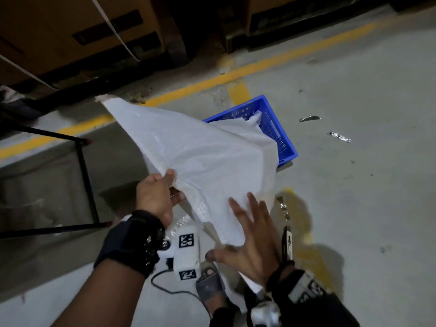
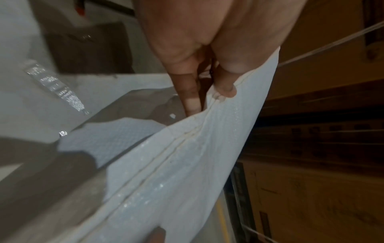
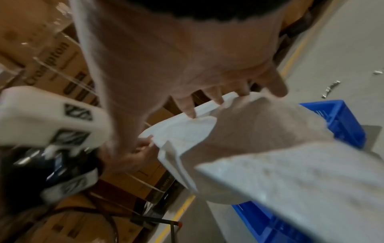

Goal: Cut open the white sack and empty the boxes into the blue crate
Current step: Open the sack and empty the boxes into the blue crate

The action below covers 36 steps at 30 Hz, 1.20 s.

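Head view puts a black metal frame (image 1: 87, 175) at far left on the grey floor (image 1: 354, 208), with strapped brown cartons (image 1: 77, 36) behind the yellow floor line (image 1: 212, 79). Next comes our left hand (image 1: 157, 197), wearing a black wrist strap (image 1: 132, 241). It pinches the near edge of the white sack (image 1: 200, 156), thumb on top and fingers tucked under the fabric. From the left wrist view we see that thumb (image 2: 226, 85) pressing a stitched, folded seam of the sack (image 2: 187, 164) against a finger beneath.

Moving right, the sack hangs limp and flattened in the air between our hands. It is a woven, faintly glossy white material; one corner sticks up toward the yellow line, and the far end droops into the blue crate (image 1: 280, 138). The crate sits on the floor just beyond the sack, its slotted walls showing at the far and right sides. We cannot tell whether boxes lie inside, since the sack covers the opening.

Our right hand (image 1: 250, 234) lies farther right, fingers spread wide and straight, palm against the sack's lower corner, not clenched. In the blurred right wrist view its fingertips (image 3: 190, 111) touch crumpled white fabric, with the crate (image 3: 343, 123) beyond.

Rightmost, scraps of silvery tape (image 1: 339, 137) lie scattered on the floor.
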### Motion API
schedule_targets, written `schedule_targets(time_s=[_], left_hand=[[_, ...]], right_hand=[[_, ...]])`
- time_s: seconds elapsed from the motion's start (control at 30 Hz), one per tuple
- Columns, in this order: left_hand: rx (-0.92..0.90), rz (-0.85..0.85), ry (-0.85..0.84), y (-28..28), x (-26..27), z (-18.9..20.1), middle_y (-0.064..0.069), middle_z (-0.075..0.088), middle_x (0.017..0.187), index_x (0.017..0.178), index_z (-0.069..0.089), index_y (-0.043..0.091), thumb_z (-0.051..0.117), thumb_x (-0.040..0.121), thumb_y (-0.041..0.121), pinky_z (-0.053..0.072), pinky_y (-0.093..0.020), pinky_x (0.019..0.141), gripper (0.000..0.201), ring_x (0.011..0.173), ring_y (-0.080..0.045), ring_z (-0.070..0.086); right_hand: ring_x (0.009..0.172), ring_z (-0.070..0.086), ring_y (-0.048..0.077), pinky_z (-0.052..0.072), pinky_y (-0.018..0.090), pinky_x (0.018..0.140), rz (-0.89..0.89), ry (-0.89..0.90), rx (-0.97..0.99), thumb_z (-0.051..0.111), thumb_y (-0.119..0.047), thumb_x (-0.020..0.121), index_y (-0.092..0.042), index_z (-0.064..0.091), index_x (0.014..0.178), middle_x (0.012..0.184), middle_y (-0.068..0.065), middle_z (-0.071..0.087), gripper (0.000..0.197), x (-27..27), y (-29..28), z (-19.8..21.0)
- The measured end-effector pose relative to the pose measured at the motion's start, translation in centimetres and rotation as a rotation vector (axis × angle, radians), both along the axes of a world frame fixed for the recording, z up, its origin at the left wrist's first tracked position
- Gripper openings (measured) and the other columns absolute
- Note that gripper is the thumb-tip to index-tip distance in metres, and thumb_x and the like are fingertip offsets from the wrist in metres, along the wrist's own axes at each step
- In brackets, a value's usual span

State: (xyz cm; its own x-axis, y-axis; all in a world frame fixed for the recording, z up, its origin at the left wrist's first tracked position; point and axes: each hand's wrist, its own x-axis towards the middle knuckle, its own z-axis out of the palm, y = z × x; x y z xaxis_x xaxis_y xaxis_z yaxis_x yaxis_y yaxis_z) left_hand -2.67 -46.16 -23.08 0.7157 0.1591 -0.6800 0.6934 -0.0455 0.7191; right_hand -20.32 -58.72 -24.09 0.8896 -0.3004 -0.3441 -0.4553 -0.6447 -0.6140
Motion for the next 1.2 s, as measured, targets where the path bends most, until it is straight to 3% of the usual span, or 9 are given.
schedule_targets(time_s=[0.07, 0.17, 0.33, 0.53, 0.67, 0.77, 0.9, 1.03, 1.2], left_hand=[[-0.057, -0.034, -0.023, -1.9, 0.4, 1.2, -0.006, 0.055, 0.075, 0.069, 0.044, 0.015, 0.059, 0.094, 0.013, 0.05, -0.029, 0.05, 0.029, 0.061, -0.019, 0.053], [-0.159, -0.093, -0.05, -3.9, 0.7, 2.9, -0.005, 0.062, 0.074, 0.073, 0.047, 0.012, 0.055, 0.095, 0.011, 0.054, -0.035, 0.061, 0.024, 0.065, -0.021, 0.062], [-0.231, -0.198, -0.099, -5.3, 1.2, 6.3, -0.011, 0.064, 0.078, 0.073, 0.044, 0.01, 0.054, 0.095, 0.005, 0.059, -0.026, 0.054, 0.024, 0.051, -0.015, 0.066], [0.057, -0.357, -0.478, -2.5, 2.8, 7.2, -0.01, 0.062, 0.079, 0.075, 0.056, 0.013, 0.073, 0.082, 0.014, 0.053, -0.03, 0.067, 0.019, 0.07, -0.018, 0.059], [0.438, -0.228, -0.494, 3.3, 5.1, 4.4, -0.015, 0.047, 0.131, 0.132, 0.041, 0.007, 0.09, 0.056, 0.028, 0.037, -0.04, 0.108, 0.092, 0.124, -0.033, 0.046], [0.476, -0.28, -0.44, 5.4, 6.0, 3.8, -0.018, 0.024, 0.155, 0.152, 0.011, 0.018, 0.09, 0.06, 0.015, 0.026, -0.035, 0.117, 0.121, 0.141, -0.026, 0.028], [0.236, -0.17, -0.408, 4.8, 7.9, 3.8, -0.005, 0.052, 0.125, 0.153, 0.003, 0.022, 0.078, 0.076, 0.008, 0.046, -0.037, 0.097, 0.108, 0.11, -0.018, 0.055], [0.01, -0.115, -0.27, 3.0, 9.1, 4.9, -0.006, 0.057, 0.102, 0.097, 0.058, 0.023, 0.059, 0.086, 0.018, 0.054, -0.023, 0.056, 0.012, 0.077, -0.017, 0.059], [-0.045, -0.014, -0.425, -0.4, 8.0, 8.2, -0.005, 0.066, 0.095, 0.089, 0.06, 0.023, 0.041, 0.092, 0.001, 0.05, -0.026, 0.057, 0.03, 0.083, -0.024, 0.059]], right_hand=[[0.145, 0.003, 0.039, 0.021, 0.057, 0.11, 0.059, 0.174, -0.112, 0.046, -0.087, 0.056, -0.04, 0.004, 0.148, 0.16, 0.011, -0.002, 0.111, -0.5, 0.1, 0.6], [0.141, 0.022, 0.04, 0.034, 0.055, 0.106, 0.031, 0.057, -0.265, 0.046, -0.053, 0.082, -0.041, -0.001, 0.147, 0.154, 0.019, 0.023, 0.081, -0.6, -1.7, -0.2], [0.113, 0.059, 0.039, 0.052, 0.051, 0.09, -0.109, -0.278, -0.319, 0.028, -0.019, 0.072, -0.023, 0.054, 0.132, 0.127, 0.017, 0.061, 0.065, 0.7, -6.6, 3.0], [0.112, 0.062, 0.025, 0.045, 0.032, 0.097, 0.027, -0.421, -0.347, 0.035, -0.015, 0.073, -0.018, 0.068, 0.116, 0.117, 0.006, 0.068, 0.055, 5.5, -13.9, 8.0], [0.109, 0.064, 0.03, 0.047, 0.035, 0.094, 0.072, -0.442, -0.304, 0.03, -0.015, 0.066, -0.011, 0.07, 0.111, 0.114, 0.011, 0.069, 0.06, 7.8, -16.5, 11.2], [0.109, 0.063, 0.031, 0.048, 0.037, 0.093, 0.086, -0.435, -0.249, 0.038, -0.003, 0.066, -0.01, 0.069, 0.113, 0.114, 0.015, 0.068, 0.057, 9.1, -17.3, 12.1], [0.108, 0.063, 0.025, 0.049, 0.033, 0.091, 0.1, -0.409, -0.19, 0.035, -0.004, 0.066, -0.012, 0.069, 0.114, 0.116, 0.011, 0.068, 0.059, 10.1, -17.7, 12.3], [0.109, 0.063, 0.025, 0.048, 0.032, 0.088, 0.135, -0.314, -0.189, 0.042, -0.007, 0.078, -0.016, 0.069, 0.114, 0.116, 0.009, 0.068, 0.046, 11.6, -18.0, 11.9], [0.108, 0.062, 0.029, 0.047, 0.033, 0.087, 0.05, -0.314, -0.266, 0.038, -0.017, 0.076, -0.02, 0.07, 0.112, 0.116, 0.007, 0.069, 0.049, 12.8, -18.1, 13.2]])
